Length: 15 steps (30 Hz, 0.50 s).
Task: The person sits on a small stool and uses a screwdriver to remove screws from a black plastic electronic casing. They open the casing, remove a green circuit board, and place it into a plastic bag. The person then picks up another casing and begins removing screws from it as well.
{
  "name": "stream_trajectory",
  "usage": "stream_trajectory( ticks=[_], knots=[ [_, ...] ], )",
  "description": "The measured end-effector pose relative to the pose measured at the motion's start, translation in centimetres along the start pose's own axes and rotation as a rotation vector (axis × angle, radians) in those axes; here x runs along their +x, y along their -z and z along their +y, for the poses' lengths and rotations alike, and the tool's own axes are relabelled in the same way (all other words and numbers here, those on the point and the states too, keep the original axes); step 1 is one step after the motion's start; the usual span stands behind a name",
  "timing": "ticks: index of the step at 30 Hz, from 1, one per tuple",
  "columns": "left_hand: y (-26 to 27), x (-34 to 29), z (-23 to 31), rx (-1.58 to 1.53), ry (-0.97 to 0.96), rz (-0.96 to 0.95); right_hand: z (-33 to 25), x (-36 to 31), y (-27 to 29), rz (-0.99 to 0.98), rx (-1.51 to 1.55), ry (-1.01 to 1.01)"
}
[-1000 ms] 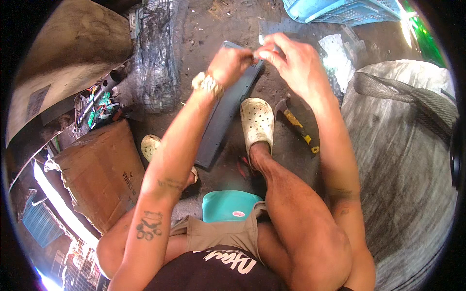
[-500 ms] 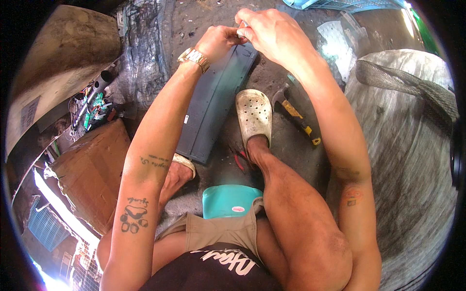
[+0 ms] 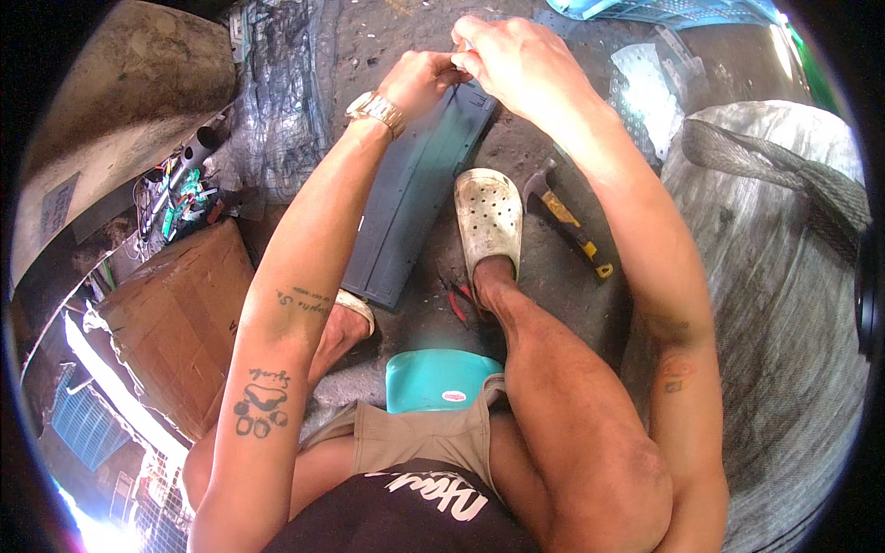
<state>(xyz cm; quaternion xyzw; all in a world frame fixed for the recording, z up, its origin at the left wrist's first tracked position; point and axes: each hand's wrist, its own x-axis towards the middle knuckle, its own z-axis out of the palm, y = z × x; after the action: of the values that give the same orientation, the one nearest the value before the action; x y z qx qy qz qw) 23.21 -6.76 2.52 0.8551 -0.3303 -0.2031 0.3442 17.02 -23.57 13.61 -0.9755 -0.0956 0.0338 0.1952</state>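
At the far end of a long, dark grey flat plastic panel (image 3: 406, 212), which looks like the underside of a keyboard, my two hands meet. My left hand (image 3: 419, 85), with a gold-coloured watch (image 3: 376, 112) at its wrist, has thumb and fingers pinched close to the panel's far edge. Touching it, my right hand (image 3: 516, 63) is closed around a small pale thing, mostly hidden by the fingers, whose kind I cannot make out. The panel lies slanted on the ground between my feet, partly behind my left forearm.
A claw hammer (image 3: 564, 217) with a yellow and black handle lies right of my clog (image 3: 489, 217). Red-handled pliers (image 3: 457, 300) lie nearer. A cardboard box (image 3: 180, 318) stands left, a large grey woven sack (image 3: 747, 341) right, and a blue basket (image 3: 664, 9) far off.
The whole view has shifted slightly. My hands stay together at the panel's far end, with only a slight change in the fingers.
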Motion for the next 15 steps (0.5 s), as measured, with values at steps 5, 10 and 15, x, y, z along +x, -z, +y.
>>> stream_trajectory(
  ticks=[5, 10, 15],
  knots=[
    [-0.9, -0.6, -0.6, -0.021, -0.088, 0.014, -0.4, 0.5, -0.3, -0.155, -0.298, -0.054],
    [-1.9, -0.8, -1.6, -0.12, -0.13, 0.115, -0.3, 0.7, 0.6, 0.043, -0.179, 0.42],
    [-1.7, -0.8, -2.1, 0.018, -0.119, 0.201, -0.9, 1.3, 2.1, -0.305, -0.325, 0.115]
  ],
)
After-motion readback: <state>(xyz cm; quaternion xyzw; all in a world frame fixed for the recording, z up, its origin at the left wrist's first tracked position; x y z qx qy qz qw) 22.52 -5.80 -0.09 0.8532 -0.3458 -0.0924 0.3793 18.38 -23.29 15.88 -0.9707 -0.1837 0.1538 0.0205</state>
